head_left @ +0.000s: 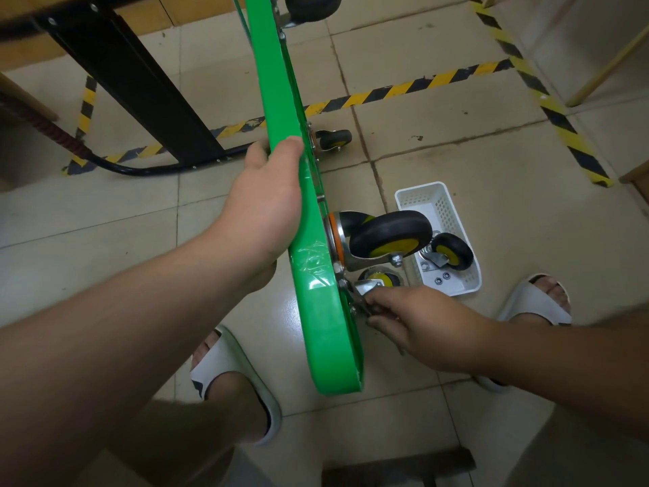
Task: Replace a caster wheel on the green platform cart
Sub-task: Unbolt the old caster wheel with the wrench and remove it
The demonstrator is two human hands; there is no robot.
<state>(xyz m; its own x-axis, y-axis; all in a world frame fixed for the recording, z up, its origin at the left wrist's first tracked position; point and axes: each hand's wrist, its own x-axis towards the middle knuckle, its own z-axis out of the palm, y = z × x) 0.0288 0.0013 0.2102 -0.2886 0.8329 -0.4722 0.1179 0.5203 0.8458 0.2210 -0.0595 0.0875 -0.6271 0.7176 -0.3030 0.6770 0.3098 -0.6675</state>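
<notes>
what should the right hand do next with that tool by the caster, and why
Probably turn the metal tool on the fastener it meets beside the mounted caster: the right hand grips it there, and the left hand steadies the green cart on edge.

I see a black table leg (140,89) slanting down beyond the left hand (261,212) onto the tile floor (456,163), with a black cable (140,169) curving along its foot. Further left of that hand runs a red-wound hose (42,124). Yellow-and-black tape (414,86) crosses the tiles beyond both hands, then turns down well right of the right hand (418,321), a wooden stick (604,61) past it. One white slipper (231,367) sits below the left hand, another (533,304) just right of the right.
</notes>
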